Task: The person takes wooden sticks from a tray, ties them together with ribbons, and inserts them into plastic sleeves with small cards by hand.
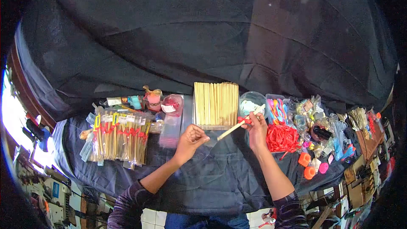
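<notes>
My right hand point(257, 131) grips a pale wooden stick point(231, 131) with a red ribbon point(244, 120) round its upper part; the stick slants down to the left. My left hand point(191, 141) has its fingers pinched beside a clear plastic sleeve point(207, 147), near the stick's lower end. The sleeve is faint, and how it meets the fingers is hard to make out. Just beyond my hands lies a row of bare wooden sticks point(216, 104). A bowl of white pieces point(252, 105) and a heap of red ribbons point(282, 138) are by my right hand.
Wrapped sticks with red ribbons point(121, 138) lie at the left, near a round container point(172, 104) and clear plastic sleeves point(171, 130). A tray of colourful items point(278, 108), mixed packets point(324, 131) and orange pieces point(304, 159) are at the right, on black cloth point(169, 51).
</notes>
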A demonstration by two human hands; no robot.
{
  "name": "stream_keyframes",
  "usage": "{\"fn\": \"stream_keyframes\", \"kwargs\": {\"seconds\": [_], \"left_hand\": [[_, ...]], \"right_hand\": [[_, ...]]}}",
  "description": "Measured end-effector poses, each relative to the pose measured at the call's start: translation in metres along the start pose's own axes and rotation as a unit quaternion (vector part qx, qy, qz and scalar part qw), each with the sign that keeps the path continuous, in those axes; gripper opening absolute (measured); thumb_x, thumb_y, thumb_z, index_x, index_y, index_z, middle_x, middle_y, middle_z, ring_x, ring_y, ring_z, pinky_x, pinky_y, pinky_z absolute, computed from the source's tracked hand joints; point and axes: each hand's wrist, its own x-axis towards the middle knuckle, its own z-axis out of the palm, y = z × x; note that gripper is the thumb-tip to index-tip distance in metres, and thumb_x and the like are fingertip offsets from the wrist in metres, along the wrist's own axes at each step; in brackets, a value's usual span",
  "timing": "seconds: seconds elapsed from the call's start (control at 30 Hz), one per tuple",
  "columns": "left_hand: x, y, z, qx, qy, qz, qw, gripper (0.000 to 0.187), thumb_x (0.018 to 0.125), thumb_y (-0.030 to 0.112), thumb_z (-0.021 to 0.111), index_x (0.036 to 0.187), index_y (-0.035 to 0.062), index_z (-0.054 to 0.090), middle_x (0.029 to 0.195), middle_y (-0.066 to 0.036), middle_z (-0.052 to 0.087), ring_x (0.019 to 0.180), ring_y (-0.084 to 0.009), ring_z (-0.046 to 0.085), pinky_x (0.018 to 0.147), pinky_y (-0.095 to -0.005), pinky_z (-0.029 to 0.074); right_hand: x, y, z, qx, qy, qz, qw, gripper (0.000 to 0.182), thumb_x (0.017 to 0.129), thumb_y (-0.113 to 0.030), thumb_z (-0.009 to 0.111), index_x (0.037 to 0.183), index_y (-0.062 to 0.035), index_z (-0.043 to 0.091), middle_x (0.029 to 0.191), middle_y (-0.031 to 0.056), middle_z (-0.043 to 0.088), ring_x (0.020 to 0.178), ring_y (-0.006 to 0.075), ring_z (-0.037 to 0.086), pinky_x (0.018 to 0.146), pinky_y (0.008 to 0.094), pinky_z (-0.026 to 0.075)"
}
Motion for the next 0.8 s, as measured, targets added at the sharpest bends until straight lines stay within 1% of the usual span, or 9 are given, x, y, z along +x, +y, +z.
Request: {"fn": "stream_keyframes", "kwargs": {"seconds": [0.07, 0.27, 0.37, 0.47, 0.53, 0.57, 0.7, 0.77, 0.8], "left_hand": [[0.0, -0.002, 0.0, -0.003, 0.036, -0.003, 0.999, 0.02, 0.078, -0.004, 0.062, 0.089, 0.0039, 0.047, 0.08, -0.003, 0.058, 0.076, -0.0087, 0.057, 0.07, -0.0207, 0.046], [0.0, -0.004, 0.0, 0.034, 0.036, 0.002, 0.999, 0.02, 0.078, -0.004, 0.062, 0.088, 0.0029, 0.046, 0.08, -0.004, 0.058, 0.079, -0.0094, 0.058, 0.073, -0.0212, 0.046], [0.0, -0.003, 0.0, 0.001, 0.028, -0.004, 1.0, 0.019, 0.079, -0.003, 0.061, 0.088, 0.0027, 0.046, 0.079, -0.004, 0.058, 0.078, -0.0096, 0.058, 0.073, -0.0215, 0.046], [0.001, -0.001, -0.004, -0.017, -0.001, -0.045, 0.999, 0.016, 0.08, -0.002, 0.06, 0.087, 0.0025, 0.045, 0.08, -0.005, 0.059, 0.078, -0.0102, 0.058, 0.074, -0.0219, 0.046], [0.002, -0.005, -0.005, -0.022, -0.001, -0.03, 0.999, 0.016, 0.08, -0.001, 0.06, 0.086, 0.0033, 0.046, 0.08, -0.005, 0.06, 0.077, -0.0107, 0.059, 0.072, -0.0226, 0.047], [0.002, -0.006, -0.005, -0.028, 0.0, -0.016, 0.999, 0.015, 0.081, -0.001, 0.06, 0.085, 0.0042, 0.047, 0.08, -0.006, 0.061, 0.075, -0.0113, 0.059, 0.07, -0.0233, 0.048], [0.002, -0.005, -0.006, -0.039, -0.005, -0.027, 0.999, 0.014, 0.081, 0.0, 0.059, 0.085, 0.0039, 0.047, 0.08, -0.006, 0.061, 0.075, -0.0117, 0.059, 0.07, -0.024, 0.048], [0.002, -0.005, -0.007, -0.029, -0.013, -0.037, 0.999, 0.012, 0.082, 0.0, 0.058, 0.086, 0.0021, 0.047, 0.083, -0.007, 0.061, 0.078, -0.0121, 0.059, 0.073, -0.0242, 0.048], [0.002, -0.005, -0.007, -0.03, -0.013, -0.037, 0.999, 0.012, 0.082, 0.0, 0.058, 0.086, 0.0021, 0.047, 0.083, -0.007, 0.061, 0.078, -0.0121, 0.059, 0.073, -0.0242, 0.048]], "right_hand": [[0.001, 0.0, -0.001, 0.014, 0.009, -0.01, 1.0, 0.008, 0.086, -0.013, 0.055, 0.083, -0.0094, 0.049, 0.075, 0.0028, 0.058, 0.067, 0.0107, 0.058, 0.056, 0.0281, 0.053], [-0.002, -0.001, 0.003, 0.019, 0.009, -0.025, 0.999, 0.006, 0.086, -0.012, 0.055, 0.085, -0.0087, 0.05, 0.079, 0.0018, 0.057, 0.07, 0.0105, 0.058, 0.06, 0.0297, 0.054], [-0.006, -0.01, 0.011, 0.025, -0.001, -0.017, 1.0, 0.007, 0.086, -0.011, 0.055, 0.085, -0.0074, 0.05, 0.077, 0.0012, 0.055, 0.068, 0.011, 0.058, 0.06, 0.0303, 0.055], [-0.007, -0.01, 0.01, 0.009, -0.042, -0.016, 0.999, 0.007, 0.086, -0.01, 0.055, 0.085, -0.0057, 0.05, 0.075, 0.0008, 0.054, 0.066, 0.011, 0.057, 0.059, 0.0304, 0.055], [-0.006, -0.005, 0.007, -0.035, -0.095, -0.04, 0.994, 0.008, 0.086, -0.013, 0.054, 0.092, -0.0082, 0.05, 0.083, -0.0001, 0.055, 0.073, 0.0116, 0.059, 0.059, 0.0287, 0.052], [-0.006, -0.004, 0.006, -0.034, -0.097, -0.036, 0.994, 0.007, 0.086, -0.012, 0.054, 0.092, -0.0079, 0.051, 0.081, -0.0009, 0.054, 0.07, 0.0109, 0.058, 0.059, 0.0286, 0.052], [-0.005, -0.004, 0.006, -0.029, -0.093, -0.038, 0.995, 0.008, 0.087, -0.011, 0.054, 0.093, -0.0075, 0.051, 0.082, -0.0004, 0.054, 0.071, 0.011, 0.058, 0.059, 0.0289, 0.052], [-0.004, -0.009, 0.009, 0.002, -0.046, -0.073, 0.996, 0.006, 0.086, -0.009, 0.054, 0.087, -0.005, 0.05, 0.073, 0.0001, 0.051, 0.067, 0.0101, 0.056, 0.057, 0.0294, 0.054], [-0.005, -0.011, 0.01, 0.002, -0.046, -0.073, 0.996, 0.006, 0.086, -0.009, 0.054, 0.087, -0.005, 0.05, 0.073, 0.0001, 0.051, 0.067, 0.0101, 0.056, 0.057, 0.0294, 0.054]]}}
